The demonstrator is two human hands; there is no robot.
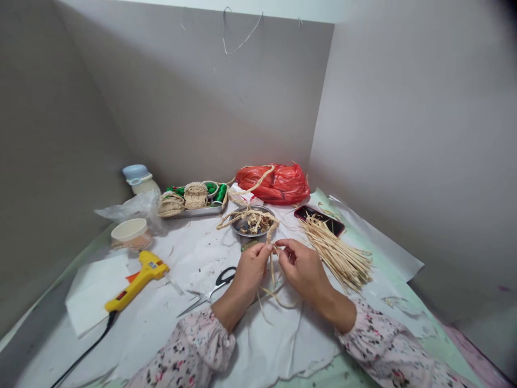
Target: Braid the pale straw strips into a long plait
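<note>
Between my hands is a straw braid point(272, 233), its plaited part running up over the rim of a metal bowl point(252, 233) that holds dry scraps. My left hand point(253, 265) pinches the braid's lower end between thumb and finger. Loose strands point(273, 272) hang below it toward the table. Fingers of my right hand point(299, 264) are closed on a strand at the same spot, touching the braid's end. To the right lies a bundle of straw strips point(337, 250), its upper end over a dark phone point(319, 220). Scissors point(210, 291) rest just left of my left wrist.
A yellow glue gun point(137, 281) with a black cord lies left on white paper. Behind it stand a tub point(131, 233), a plastic bag point(139, 210) and a lidded bottle point(139, 179). A tray point(194, 212) of twine and green thread and a red bag point(277, 186) sit by the partition walls.
</note>
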